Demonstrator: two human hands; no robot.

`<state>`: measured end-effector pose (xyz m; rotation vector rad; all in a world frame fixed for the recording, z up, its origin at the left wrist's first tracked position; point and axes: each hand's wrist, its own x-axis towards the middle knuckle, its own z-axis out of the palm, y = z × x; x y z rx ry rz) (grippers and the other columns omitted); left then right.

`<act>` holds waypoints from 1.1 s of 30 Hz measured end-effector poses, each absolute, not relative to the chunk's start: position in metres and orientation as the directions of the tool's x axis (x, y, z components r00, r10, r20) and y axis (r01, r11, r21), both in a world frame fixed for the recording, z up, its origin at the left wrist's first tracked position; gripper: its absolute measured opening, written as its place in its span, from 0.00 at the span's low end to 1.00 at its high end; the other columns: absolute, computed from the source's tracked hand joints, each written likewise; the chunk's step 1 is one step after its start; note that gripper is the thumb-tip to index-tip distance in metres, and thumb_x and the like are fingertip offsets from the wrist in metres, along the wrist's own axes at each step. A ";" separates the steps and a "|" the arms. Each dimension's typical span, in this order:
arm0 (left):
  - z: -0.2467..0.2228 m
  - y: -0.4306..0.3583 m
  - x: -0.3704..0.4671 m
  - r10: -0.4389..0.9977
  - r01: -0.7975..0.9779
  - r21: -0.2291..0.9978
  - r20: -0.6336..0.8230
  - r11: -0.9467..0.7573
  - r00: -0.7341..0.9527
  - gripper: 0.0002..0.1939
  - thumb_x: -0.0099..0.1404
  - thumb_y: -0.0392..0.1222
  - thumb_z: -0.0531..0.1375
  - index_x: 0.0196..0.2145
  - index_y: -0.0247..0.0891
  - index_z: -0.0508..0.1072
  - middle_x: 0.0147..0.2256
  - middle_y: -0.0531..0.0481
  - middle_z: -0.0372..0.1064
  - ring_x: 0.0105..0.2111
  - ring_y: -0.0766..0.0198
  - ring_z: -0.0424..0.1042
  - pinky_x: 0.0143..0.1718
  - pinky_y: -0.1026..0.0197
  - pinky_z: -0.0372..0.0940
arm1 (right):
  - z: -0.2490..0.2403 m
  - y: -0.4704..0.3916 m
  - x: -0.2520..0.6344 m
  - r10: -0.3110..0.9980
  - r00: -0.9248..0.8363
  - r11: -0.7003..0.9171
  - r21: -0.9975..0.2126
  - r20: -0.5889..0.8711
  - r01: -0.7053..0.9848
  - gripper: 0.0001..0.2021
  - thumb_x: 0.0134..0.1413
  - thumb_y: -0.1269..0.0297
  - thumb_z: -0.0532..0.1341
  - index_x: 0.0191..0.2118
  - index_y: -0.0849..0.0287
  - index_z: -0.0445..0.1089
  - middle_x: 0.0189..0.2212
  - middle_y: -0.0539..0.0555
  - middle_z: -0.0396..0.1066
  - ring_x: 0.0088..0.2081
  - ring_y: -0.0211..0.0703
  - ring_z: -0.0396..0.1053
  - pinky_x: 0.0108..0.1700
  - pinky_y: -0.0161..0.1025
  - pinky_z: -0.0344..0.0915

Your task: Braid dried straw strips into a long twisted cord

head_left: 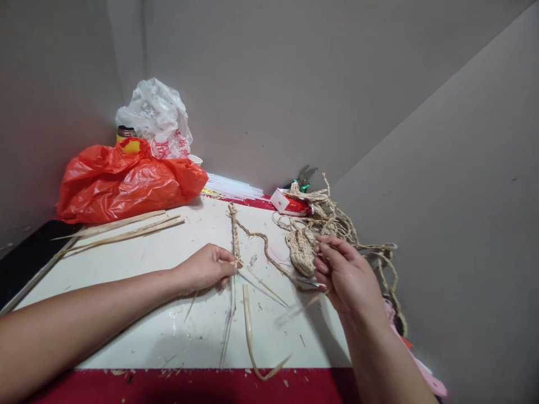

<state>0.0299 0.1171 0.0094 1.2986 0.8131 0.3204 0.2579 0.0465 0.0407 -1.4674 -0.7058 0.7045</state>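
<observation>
You have your left hand [213,266] on the braid [234,233], which lies near the middle of the white desk [147,322]. The grip of that hand is closed, with thumb and fingers pinching the low end. The braid is straight, bumpy and made of dry, tan plant strips. Loose strands [229,325] hang out below your fingers, thin and flat.

Your right hand [347,278] is up off the desk, with its fingers bent and the tips close together. You cannot tell if that grip has hold of anything; a pale, see-through strip [295,311] is a blur near it.

A thin, twisty rope [267,252] wiggles from near the braid's top toward your right side. Behind that hand sits a fat, knobbly bundle of cord [300,252]. A smooth, curled strip [247,320] lies close to you. At the far left, a shiny, crinkly red bag [130,185] sits by long, stiff strips [130,233].
</observation>
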 end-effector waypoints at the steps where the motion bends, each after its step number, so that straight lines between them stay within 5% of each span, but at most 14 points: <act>1: 0.007 0.117 0.030 0.638 0.222 0.942 -0.334 0.252 0.694 0.06 0.55 0.36 0.55 0.28 0.33 0.71 0.13 0.58 0.57 0.12 0.75 0.50 0.17 0.67 0.44 | 0.043 0.045 0.252 0.785 0.619 0.005 -1.000 -0.003 -0.012 0.14 0.39 0.59 0.66 0.32 0.57 0.64 0.20 0.43 0.59 0.14 0.27 0.48 0.15 0.27 0.43; 4: 0.002 0.117 0.032 0.642 0.202 0.963 -0.271 0.180 0.718 0.06 0.54 0.37 0.55 0.25 0.34 0.70 0.13 0.58 0.57 0.14 0.74 0.53 0.18 0.67 0.47 | 0.040 0.043 0.224 0.870 0.489 -0.115 -0.991 -0.065 0.074 0.14 0.41 0.56 0.66 0.27 0.58 0.64 0.15 0.41 0.52 0.15 0.28 0.45 0.16 0.28 0.43; 10: -0.003 0.115 0.031 0.634 0.194 0.973 -0.230 0.127 0.738 0.09 0.55 0.44 0.55 0.25 0.35 0.68 0.14 0.60 0.53 0.15 0.74 0.48 0.17 0.67 0.43 | 0.014 0.061 0.180 0.962 0.218 -0.217 -0.946 -0.166 0.239 0.16 0.39 0.54 0.66 0.20 0.62 0.64 0.15 0.45 0.56 0.19 0.31 0.49 0.20 0.31 0.46; 23: -0.007 0.116 0.031 0.689 0.285 0.957 -0.168 -0.058 0.705 0.15 0.59 0.44 0.50 0.17 0.37 0.58 0.15 0.59 0.47 0.17 0.73 0.45 0.19 0.66 0.42 | 0.004 0.065 0.183 0.915 0.054 -0.385 -0.905 -0.400 -0.180 0.16 0.37 0.58 0.69 0.24 0.61 0.64 0.12 0.40 0.51 0.14 0.26 0.41 0.17 0.30 0.35; 33: -0.006 0.120 0.033 0.753 0.236 0.970 -0.115 -0.056 0.648 0.07 0.57 0.42 0.54 0.26 0.36 0.65 0.18 0.59 0.55 0.19 0.72 0.53 0.20 0.69 0.48 | 0.001 0.067 0.186 0.910 0.007 -0.407 -0.898 -0.414 -0.169 0.15 0.41 0.59 0.67 0.23 0.61 0.61 0.12 0.39 0.49 0.14 0.25 0.40 0.16 0.29 0.35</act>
